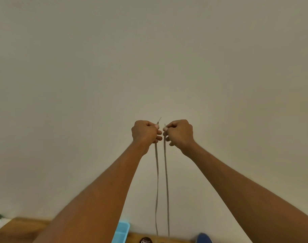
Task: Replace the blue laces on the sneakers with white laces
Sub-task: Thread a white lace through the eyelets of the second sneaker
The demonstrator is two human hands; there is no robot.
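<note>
Both fists clenched a white lace (157, 181), the left hand (144, 133) gripping one end and the right hand (179, 132) the other, held side by side and nearly touching in front of a plain cream wall (149, 50). Each stiff tip poked up above its fist, and the two pale, flat strands hung straight down, close together, past the lower edge of the view. Below, a strip of wooden tabletop (20, 228) showed along the wall. A light blue tray (121, 232) stood on it behind the left forearm, beside a dark round lid (145, 240) whose white lettering was cut off and unreadable. A dark blue object (203, 238) sat near the right forearm.
</note>
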